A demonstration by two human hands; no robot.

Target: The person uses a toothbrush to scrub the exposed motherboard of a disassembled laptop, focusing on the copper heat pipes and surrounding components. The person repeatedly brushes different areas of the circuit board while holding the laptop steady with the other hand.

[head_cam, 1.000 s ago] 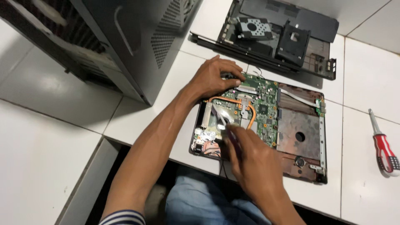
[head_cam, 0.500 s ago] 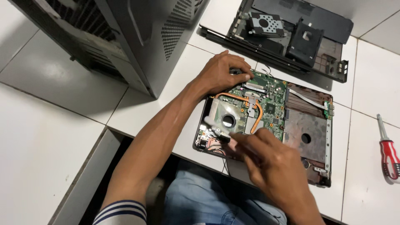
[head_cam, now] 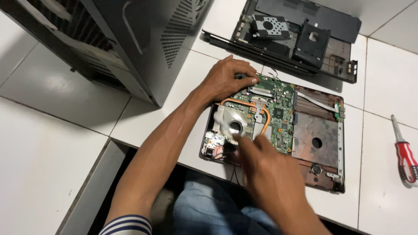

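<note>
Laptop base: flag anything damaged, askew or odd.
No damage shows. The laptop base overhangs the table edge above the person's lap. A loose panel lies askew behind. Right hand is blurred.

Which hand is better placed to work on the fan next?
Right, probably. The right hand has its fingertips at the fan, while the left hand rests on the far edge of the green circuit board, likely steadying it.

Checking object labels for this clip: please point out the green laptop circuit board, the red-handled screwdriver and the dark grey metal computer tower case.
green laptop circuit board (head_cam: 278,113), head view, bare middle of board.
red-handled screwdriver (head_cam: 406,159), head view, red grip.
dark grey metal computer tower case (head_cam: 143,39), head view, side panel.
</note>
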